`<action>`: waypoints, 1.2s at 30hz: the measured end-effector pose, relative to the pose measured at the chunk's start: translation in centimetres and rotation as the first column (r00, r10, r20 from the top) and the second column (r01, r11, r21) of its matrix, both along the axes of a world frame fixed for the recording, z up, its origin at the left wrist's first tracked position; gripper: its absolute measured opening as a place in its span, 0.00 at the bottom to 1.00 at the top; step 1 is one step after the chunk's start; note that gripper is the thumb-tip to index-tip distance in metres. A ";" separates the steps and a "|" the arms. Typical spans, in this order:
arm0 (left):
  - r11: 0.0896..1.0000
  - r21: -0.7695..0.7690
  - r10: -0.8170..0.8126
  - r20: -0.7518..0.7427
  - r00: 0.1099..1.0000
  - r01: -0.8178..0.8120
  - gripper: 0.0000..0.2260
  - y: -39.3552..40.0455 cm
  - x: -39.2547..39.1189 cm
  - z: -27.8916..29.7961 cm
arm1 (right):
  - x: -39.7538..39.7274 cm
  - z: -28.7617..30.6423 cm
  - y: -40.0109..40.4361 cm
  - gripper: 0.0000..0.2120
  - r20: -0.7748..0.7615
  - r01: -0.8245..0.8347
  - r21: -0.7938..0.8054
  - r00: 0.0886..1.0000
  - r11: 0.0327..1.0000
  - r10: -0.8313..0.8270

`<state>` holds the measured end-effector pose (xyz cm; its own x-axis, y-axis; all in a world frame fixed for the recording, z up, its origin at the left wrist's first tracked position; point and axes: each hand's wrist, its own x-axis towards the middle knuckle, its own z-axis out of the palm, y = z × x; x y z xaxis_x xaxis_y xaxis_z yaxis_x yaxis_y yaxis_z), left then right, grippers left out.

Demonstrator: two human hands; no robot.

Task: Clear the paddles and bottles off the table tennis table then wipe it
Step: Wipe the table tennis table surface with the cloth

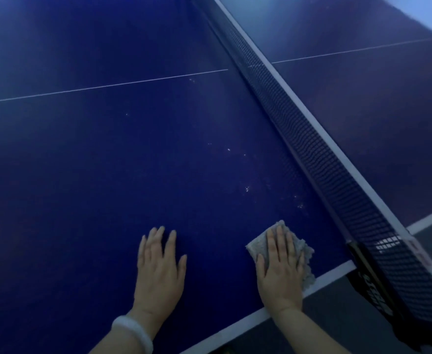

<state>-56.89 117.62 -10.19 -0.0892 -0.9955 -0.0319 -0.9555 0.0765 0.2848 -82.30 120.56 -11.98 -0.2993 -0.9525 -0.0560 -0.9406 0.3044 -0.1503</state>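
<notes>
Table tennis table (pixel 107 162) fills almost the whole view, dark blue with a thin white line across it; its far end and left side are cut off by the picture's edges. The net (pixel 319 149) runs from the top middle down to the bottom right, and I use it as my landmark. Just beside the near end of the net, a grey cloth (pixel 290 245) lies flat on the table at the white edge stripe; much of it is hidden under the right hand (pixel 280 267), which presses down on it with straight fingers, not curled round it. Farther from the net, the left hand (pixel 160 264) rests flat on the bare blue top, fingers spread and holding nothing; a pale bangle (pixel 133 330) sits on its wrist. Small white specks (pixel 248 189) dot the top close to the net; I cannot tell what they are. The black net clamp (pixel 373 290) has white lettering, too blurry to read.
</notes>
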 end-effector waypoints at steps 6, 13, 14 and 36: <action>0.998 0.047 0.033 0.045 0.998 -0.035 0.30 -7.3 -5.6 -0.3 | 0.0 -0.2 -0.2 0.30 -0.029 0.000 -0.017 1.000 1.000 -0.001; 0.999 0.032 0.038 0.153 0.988 -0.043 0.32 -7.4 -6.2 -1.6 | 0.0 0.0 -0.3 0.29 -0.004 0.000 0.007 1.000 1.000 0.000; 0.999 0.027 0.042 0.154 0.987 -0.046 0.31 -7.5 -6.2 -1.7 | -0.1 -0.1 -0.2 0.29 0.004 0.004 0.004 1.000 1.000 -0.004; 0.997 0.003 0.077 0.178 0.981 -0.079 0.33 -7.8 -6.4 -2.0 | -10.2 0.3 -5.5 0.31 -0.003 0.077 0.089 0.997 0.993 -0.077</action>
<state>-63.32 109.84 -12.18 -0.0035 -0.9987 -0.0505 -0.9939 -0.0021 0.1103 -92.47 115.05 -11.63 -0.3719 -0.9178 -0.1393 -0.9136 0.3884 -0.1201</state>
